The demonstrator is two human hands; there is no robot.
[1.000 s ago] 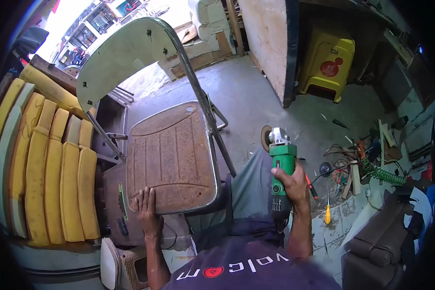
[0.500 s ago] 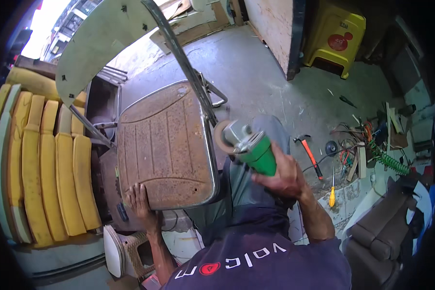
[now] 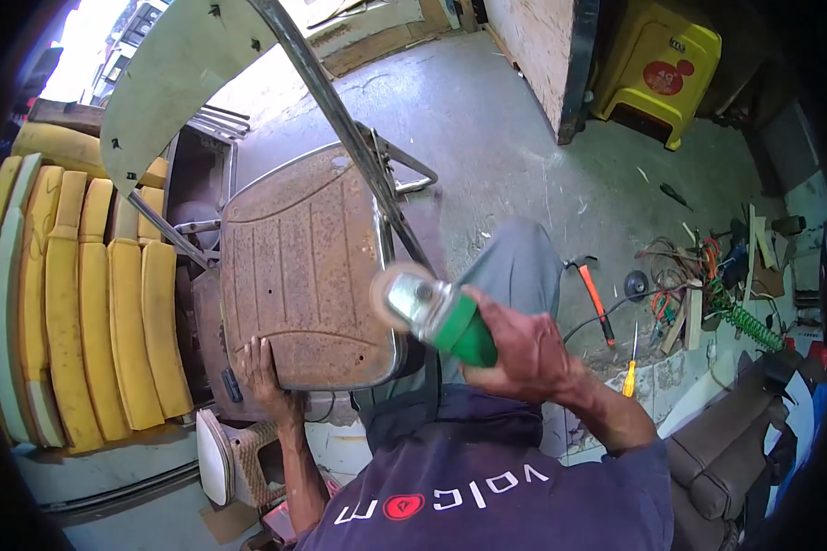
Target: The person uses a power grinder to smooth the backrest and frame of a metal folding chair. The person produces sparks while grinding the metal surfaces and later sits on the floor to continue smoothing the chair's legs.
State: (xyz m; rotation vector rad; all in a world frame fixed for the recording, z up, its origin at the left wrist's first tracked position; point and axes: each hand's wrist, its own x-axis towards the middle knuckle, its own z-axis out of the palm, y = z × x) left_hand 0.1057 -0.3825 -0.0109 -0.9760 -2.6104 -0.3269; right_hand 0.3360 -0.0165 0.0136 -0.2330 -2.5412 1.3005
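A metal folding chair with a rusty brown seat (image 3: pixel 294 266) stands in front of me, its pale curved backrest (image 3: pixel 170 83) at the upper left. My left hand (image 3: pixel 268 384) grips the seat's near left corner, fingers laid over the top and thumb hidden. In my right hand (image 3: pixel 533 354) is a green angle grinder (image 3: pixel 459 331), held around its body. Its round disc (image 3: pixel 390 298), blurred, is at the seat's near right edge; I cannot tell whether it touches the metal. A cord trails from the grinder's side toward the right.
Yellow foam pads (image 3: pixel 101 303) stand stacked at the left. To the right lie a hammer (image 3: pixel 597 303), a yellow-handled screwdriver (image 3: pixel 630 372) and tangled cables (image 3: pixel 671 262). A yellow plastic stool (image 3: pixel 662 78) is at the far right, and dark brown cushions (image 3: pixel 726 450) are at the lower right.
My right hand has brought the grinder leftward and down, its disc now over the seat's right edge. My left hand stays at the seat corner. The whole view has shifted slightly.
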